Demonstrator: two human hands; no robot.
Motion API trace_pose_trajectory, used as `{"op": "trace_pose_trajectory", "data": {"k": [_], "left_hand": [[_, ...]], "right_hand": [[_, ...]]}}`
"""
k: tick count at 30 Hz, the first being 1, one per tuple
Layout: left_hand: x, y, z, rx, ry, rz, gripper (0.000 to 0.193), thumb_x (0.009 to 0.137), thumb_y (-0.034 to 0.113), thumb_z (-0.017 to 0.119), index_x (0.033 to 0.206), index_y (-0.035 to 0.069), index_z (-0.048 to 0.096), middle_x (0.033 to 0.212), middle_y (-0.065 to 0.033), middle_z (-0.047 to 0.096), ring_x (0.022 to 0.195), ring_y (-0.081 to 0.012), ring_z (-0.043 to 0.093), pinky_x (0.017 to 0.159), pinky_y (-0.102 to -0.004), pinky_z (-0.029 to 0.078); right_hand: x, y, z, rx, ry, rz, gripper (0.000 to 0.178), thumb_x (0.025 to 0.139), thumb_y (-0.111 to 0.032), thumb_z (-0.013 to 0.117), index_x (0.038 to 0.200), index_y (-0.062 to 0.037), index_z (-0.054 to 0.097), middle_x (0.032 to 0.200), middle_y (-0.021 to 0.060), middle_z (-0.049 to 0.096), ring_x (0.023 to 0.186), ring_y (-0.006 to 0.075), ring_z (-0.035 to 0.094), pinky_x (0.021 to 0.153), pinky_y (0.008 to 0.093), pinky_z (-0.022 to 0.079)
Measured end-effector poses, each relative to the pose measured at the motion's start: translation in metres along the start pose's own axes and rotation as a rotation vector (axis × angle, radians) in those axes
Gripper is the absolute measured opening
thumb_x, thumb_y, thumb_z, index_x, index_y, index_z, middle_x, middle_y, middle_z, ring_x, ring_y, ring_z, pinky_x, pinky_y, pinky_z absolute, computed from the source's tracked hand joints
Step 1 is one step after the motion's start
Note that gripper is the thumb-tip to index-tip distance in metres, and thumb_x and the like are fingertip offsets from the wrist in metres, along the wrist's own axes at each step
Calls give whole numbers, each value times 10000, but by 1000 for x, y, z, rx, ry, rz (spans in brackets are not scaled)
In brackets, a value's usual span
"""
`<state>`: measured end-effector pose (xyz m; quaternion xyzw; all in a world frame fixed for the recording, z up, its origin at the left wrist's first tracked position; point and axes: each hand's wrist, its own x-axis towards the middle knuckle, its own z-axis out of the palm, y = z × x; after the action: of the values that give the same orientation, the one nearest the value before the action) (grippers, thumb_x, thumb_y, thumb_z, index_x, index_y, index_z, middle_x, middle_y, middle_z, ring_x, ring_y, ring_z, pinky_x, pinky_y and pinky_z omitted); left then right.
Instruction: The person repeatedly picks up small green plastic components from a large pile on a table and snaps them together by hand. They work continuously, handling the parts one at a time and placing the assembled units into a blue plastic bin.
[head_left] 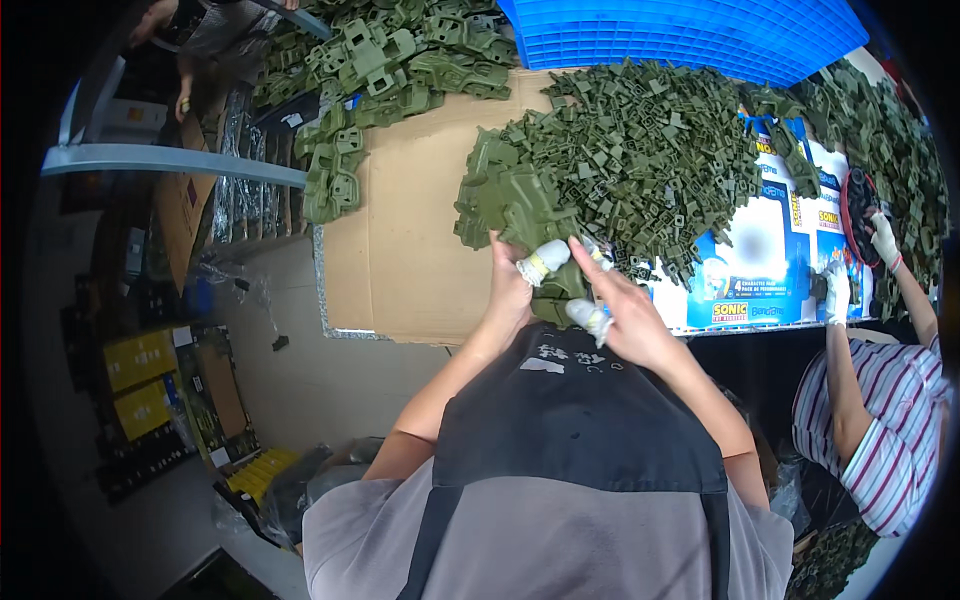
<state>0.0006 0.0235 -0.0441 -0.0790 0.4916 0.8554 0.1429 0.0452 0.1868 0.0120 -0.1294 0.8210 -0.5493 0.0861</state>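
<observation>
Just beyond the black apron (580, 430), the left-hand grip (512, 285) and the right-hand grip (635, 310), both wearing white finger covers (548, 262), are at a green plastic part (558, 288) by the near edge of the worktop (322, 285); the fingers are partly hidden, so I cannot tell whether either pinches it. Larger green shells (520, 205) lie right ahead, beside bare brown cardboard (410, 220), with a heap of small green pieces (640, 150) to their right. Farther back stands a blue crate (680, 35), with more green car bodies (375, 60) to its left.
</observation>
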Motion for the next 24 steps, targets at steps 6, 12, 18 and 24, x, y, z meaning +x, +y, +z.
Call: {"op": "trace_pose_trajectory", "data": {"k": [6,12,18,24], "left_hand": [[-9,2,7,-82,4,-43,569,785,44,627,1239,75,285,1128,-91,528,985,-194,567,799,-304,497],[1,49,27,884,-326,574,778,735,278,669,1367,127,242,1228,-152,458,1155,-308,420,960,-462,317],[-9,38,28,1475,-1048,113,712,748,218,605,1373,131,276,1190,-187,509,1117,-377,456,942,-444,359],[-10,26,18,1427,-1039,-34,694,752,129,548,1381,189,261,1219,-181,497,1076,-342,510,889,-412,426]], "right_hand": [[-21,47,22,1289,-39,533,635,832,-144,583,1386,-134,273,1362,67,366,1203,184,412,955,292,352],[-25,36,-34,63,36,263,659,752,-201,662,1323,-68,361,1042,194,598,964,314,584,819,369,455],[-34,22,-33,-240,-416,192,565,735,-50,518,1269,34,353,1003,254,549,908,398,550,812,429,441],[-46,40,-17,-171,-310,141,569,742,-42,495,1280,77,352,1031,280,521,936,376,551,844,388,436]]}}
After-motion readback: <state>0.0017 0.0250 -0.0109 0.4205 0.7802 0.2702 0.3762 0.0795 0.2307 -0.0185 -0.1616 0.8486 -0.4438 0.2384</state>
